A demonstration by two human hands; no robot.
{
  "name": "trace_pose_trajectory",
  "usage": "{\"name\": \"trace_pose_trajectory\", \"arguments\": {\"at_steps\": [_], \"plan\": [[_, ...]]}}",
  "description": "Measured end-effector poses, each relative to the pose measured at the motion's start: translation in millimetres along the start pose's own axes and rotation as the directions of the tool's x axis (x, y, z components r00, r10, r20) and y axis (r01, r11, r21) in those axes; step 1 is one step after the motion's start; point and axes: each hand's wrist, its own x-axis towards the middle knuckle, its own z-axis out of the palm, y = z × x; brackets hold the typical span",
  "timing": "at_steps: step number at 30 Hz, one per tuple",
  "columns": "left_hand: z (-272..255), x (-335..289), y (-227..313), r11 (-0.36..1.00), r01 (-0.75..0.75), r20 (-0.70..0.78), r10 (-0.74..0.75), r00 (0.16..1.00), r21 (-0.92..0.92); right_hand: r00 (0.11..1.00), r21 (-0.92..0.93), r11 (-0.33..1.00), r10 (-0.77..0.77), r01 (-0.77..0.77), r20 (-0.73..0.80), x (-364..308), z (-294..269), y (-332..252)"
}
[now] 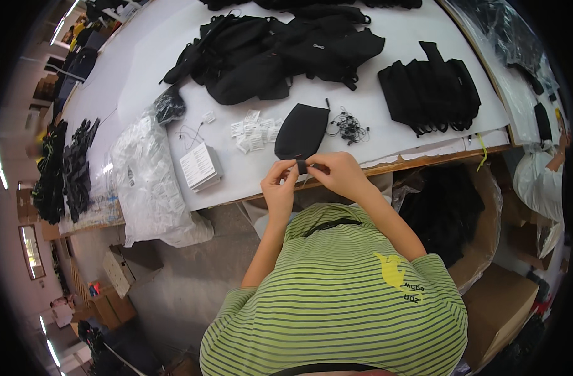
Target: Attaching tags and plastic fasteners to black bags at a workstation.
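At the table's near edge, my left hand (pixel 280 183) and my right hand (pixel 341 175) are both closed in a pinch on a small black strap (pixel 302 167), one on each side of it. Just beyond my fingers a flat black fabric pouch (pixel 301 133) lies on the white table; I cannot tell whether the strap is joined to it. Right of the pouch is a tangle of thin black strings (pixel 349 127). To its left several small white labels (pixel 255 131) lie spread out, with a stack of white printed cards (pixel 200 167) nearer the edge.
Black fabric bags (pixel 255 59) are heaped at the far side. A row of black pouches (pixel 430 94) lies on the right. A clear plastic bag of white labels (pixel 150 188) hangs over the left edge. Below the table, right, stands a lined carton of black goods (pixel 446 207).
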Motion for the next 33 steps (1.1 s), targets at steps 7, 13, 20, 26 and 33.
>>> {"name": "trace_pose_trajectory", "arguments": {"at_steps": [7,13,20,26,33], "plan": [[-4.1,1.5,11.3,0.995,0.011,0.068,-0.017,0.998,0.098,0.999,-0.049,0.999,-0.016,0.014,-0.039,-1.4,2.4,-2.2],[-3.9,2.1,17.9,0.993,0.077,0.026,-0.079,0.997,0.091,0.998,-0.033,0.999,0.008,-0.01,-0.064,-3.4,7.0,-3.5],[-13.9,0.8,6.5,0.977,0.213,0.074,-0.214,0.974,0.013,0.989,-0.06,0.995,-0.092,0.085,-0.114,-6.7,11.3,-1.8],[-8.3,2.6,12.8,0.996,-0.031,0.047,0.027,0.999,0.08,0.984,0.332,0.927,0.179,-0.173,0.013,-1.5,9.8,5.1],[-7.7,2.7,51.9,0.965,0.009,-0.042,-0.02,0.999,-0.262,0.968,0.761,0.612,0.238,-0.216,0.083,1.2,-19.0,8.4]]}}
